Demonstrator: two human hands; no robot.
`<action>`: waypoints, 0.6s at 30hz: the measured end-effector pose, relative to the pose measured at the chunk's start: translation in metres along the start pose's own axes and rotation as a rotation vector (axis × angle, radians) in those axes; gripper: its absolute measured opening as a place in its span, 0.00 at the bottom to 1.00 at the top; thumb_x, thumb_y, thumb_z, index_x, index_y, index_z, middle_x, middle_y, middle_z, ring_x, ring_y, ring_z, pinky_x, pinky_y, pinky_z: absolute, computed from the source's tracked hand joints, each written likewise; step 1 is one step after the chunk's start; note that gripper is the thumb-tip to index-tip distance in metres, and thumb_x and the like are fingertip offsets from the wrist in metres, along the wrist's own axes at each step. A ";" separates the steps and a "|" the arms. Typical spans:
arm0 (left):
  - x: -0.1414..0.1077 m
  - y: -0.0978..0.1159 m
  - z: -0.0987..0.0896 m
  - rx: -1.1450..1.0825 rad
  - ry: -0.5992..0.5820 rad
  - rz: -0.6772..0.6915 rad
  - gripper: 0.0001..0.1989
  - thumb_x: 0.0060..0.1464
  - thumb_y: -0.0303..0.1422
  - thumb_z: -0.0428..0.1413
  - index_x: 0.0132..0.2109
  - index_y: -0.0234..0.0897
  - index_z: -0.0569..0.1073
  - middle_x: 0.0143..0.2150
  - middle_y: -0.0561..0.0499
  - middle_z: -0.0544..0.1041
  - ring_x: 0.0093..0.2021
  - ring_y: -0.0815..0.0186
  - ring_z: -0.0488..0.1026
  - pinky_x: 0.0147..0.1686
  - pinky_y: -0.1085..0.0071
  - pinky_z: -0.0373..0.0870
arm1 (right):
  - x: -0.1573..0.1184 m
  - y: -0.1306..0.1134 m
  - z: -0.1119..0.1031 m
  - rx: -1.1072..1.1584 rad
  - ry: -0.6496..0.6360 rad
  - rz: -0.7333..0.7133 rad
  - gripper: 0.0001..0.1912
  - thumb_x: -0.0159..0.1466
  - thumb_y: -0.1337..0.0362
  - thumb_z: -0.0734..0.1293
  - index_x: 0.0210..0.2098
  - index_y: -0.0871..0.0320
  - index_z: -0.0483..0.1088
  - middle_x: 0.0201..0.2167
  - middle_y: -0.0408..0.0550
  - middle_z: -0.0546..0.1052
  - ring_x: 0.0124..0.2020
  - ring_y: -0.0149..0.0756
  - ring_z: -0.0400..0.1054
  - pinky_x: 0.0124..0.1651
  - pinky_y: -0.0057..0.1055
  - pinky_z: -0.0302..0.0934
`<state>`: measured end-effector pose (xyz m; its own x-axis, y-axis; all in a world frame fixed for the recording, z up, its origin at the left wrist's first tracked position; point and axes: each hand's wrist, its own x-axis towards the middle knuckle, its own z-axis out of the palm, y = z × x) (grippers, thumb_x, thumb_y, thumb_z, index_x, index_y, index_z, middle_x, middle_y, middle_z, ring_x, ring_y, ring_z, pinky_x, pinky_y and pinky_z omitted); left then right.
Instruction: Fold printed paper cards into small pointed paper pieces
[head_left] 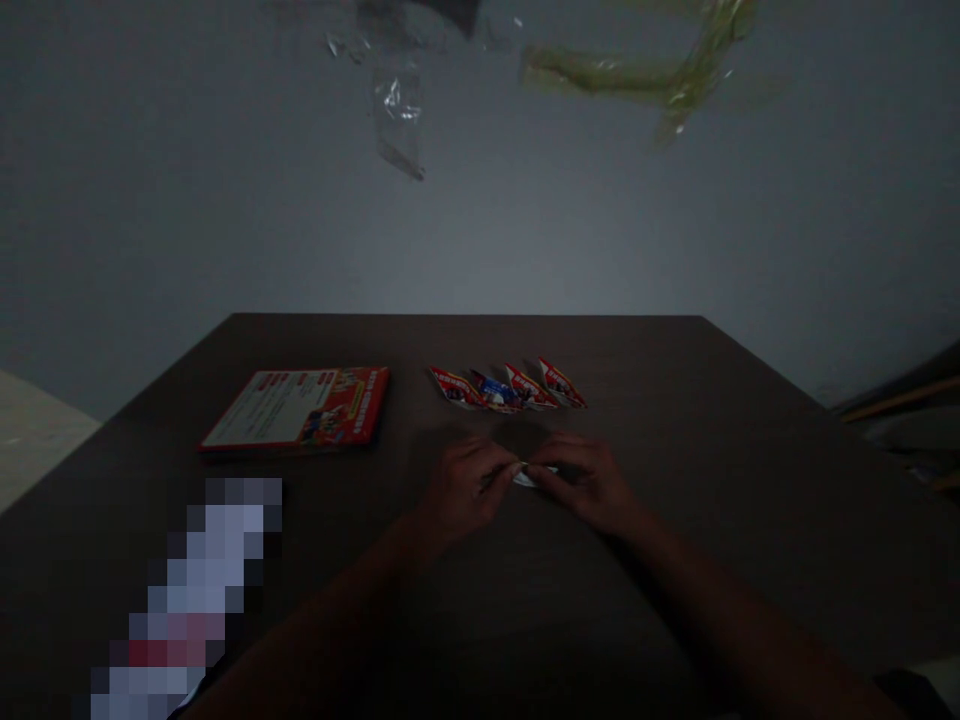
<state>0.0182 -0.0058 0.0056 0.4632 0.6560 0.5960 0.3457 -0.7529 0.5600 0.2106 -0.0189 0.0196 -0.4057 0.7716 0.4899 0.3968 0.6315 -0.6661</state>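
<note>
1. A grey wall [480,230] filled the upper part of the view, dim like the rest of the room.
2. Below it, a dark brown table [750,480] reached back to the wall.
3. At the lower left, a long, pale item [202,580] with a reddish band lay slantwise, pixelated beyond recognition.
4. Farther back on the left, a flat red-and-white box or book [300,415] rested on the tabletop, its upper face printed with text and pictures.
5. Yellowish tape [622,78] was stuck high on the wall, right of centre.
6. The left hand [469,485] was near the table's middle, thumb and fingers pinched on the left end of a small white piece [523,478].
7. The right hand [589,480] faced it, its fingertips closed on the same piece from the other side.
8. A strip of clear tape [400,120] hung on the wall at upper left of centre.
9. Four pointed, printed pieces lay close together in a row beyond the hands: red [456,388], blue [495,392], red [529,387], red [562,383].
10. The white piece sat between both sets of fingertips, mostly covered; whether it touched the table could not be told.
</note>
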 end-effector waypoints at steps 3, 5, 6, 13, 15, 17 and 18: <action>-0.001 -0.001 0.000 -0.003 0.030 -0.096 0.07 0.57 0.31 0.51 0.33 0.35 0.73 0.27 0.52 0.74 0.28 0.70 0.70 0.28 0.75 0.65 | -0.001 0.002 0.000 0.008 0.006 0.085 0.05 0.61 0.65 0.64 0.32 0.58 0.73 0.28 0.47 0.76 0.30 0.33 0.69 0.34 0.29 0.62; -0.001 -0.002 0.000 -0.020 0.033 -0.161 0.07 0.57 0.32 0.51 0.34 0.35 0.73 0.26 0.53 0.73 0.26 0.71 0.69 0.26 0.76 0.63 | -0.002 0.004 0.000 0.014 0.016 0.142 0.06 0.61 0.64 0.65 0.31 0.58 0.73 0.27 0.46 0.76 0.29 0.32 0.69 0.33 0.28 0.62; -0.001 -0.002 0.000 -0.032 0.017 -0.187 0.08 0.57 0.33 0.51 0.34 0.35 0.73 0.26 0.54 0.73 0.25 0.72 0.69 0.25 0.77 0.62 | -0.002 0.004 0.000 0.019 0.019 0.166 0.06 0.61 0.63 0.65 0.30 0.58 0.73 0.26 0.46 0.76 0.29 0.32 0.70 0.32 0.28 0.62; -0.001 -0.001 -0.002 -0.149 -0.103 -0.311 0.15 0.59 0.37 0.48 0.30 0.33 0.72 0.21 0.55 0.69 0.22 0.73 0.65 0.23 0.76 0.58 | -0.003 0.005 0.004 0.149 0.023 0.306 0.08 0.59 0.60 0.66 0.34 0.59 0.73 0.27 0.44 0.76 0.28 0.31 0.69 0.31 0.26 0.61; -0.002 0.000 -0.004 -0.207 -0.134 -0.331 0.13 0.58 0.38 0.50 0.34 0.33 0.72 0.24 0.54 0.72 0.25 0.72 0.67 0.25 0.76 0.61 | -0.004 0.006 0.005 0.216 0.045 0.365 0.10 0.59 0.59 0.66 0.36 0.58 0.72 0.27 0.44 0.75 0.29 0.31 0.68 0.31 0.26 0.60; -0.002 0.002 -0.005 -0.236 -0.163 -0.309 0.13 0.53 0.39 0.55 0.41 0.34 0.72 0.30 0.53 0.74 0.29 0.69 0.70 0.29 0.75 0.64 | -0.004 0.007 0.006 0.310 0.070 0.423 0.12 0.59 0.58 0.67 0.38 0.58 0.72 0.27 0.44 0.74 0.29 0.31 0.67 0.31 0.26 0.59; -0.002 0.003 -0.005 -0.246 -0.171 -0.294 0.16 0.50 0.39 0.58 0.43 0.34 0.71 0.33 0.52 0.75 0.32 0.68 0.71 0.32 0.74 0.65 | -0.004 0.008 0.007 0.371 0.077 0.451 0.12 0.59 0.57 0.67 0.39 0.58 0.71 0.27 0.43 0.73 0.29 0.31 0.66 0.31 0.26 0.59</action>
<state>0.0139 -0.0094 0.0089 0.5097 0.8071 0.2978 0.2875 -0.4861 0.8253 0.2100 -0.0174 0.0084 -0.1969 0.9700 0.1424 0.1962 0.1813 -0.9637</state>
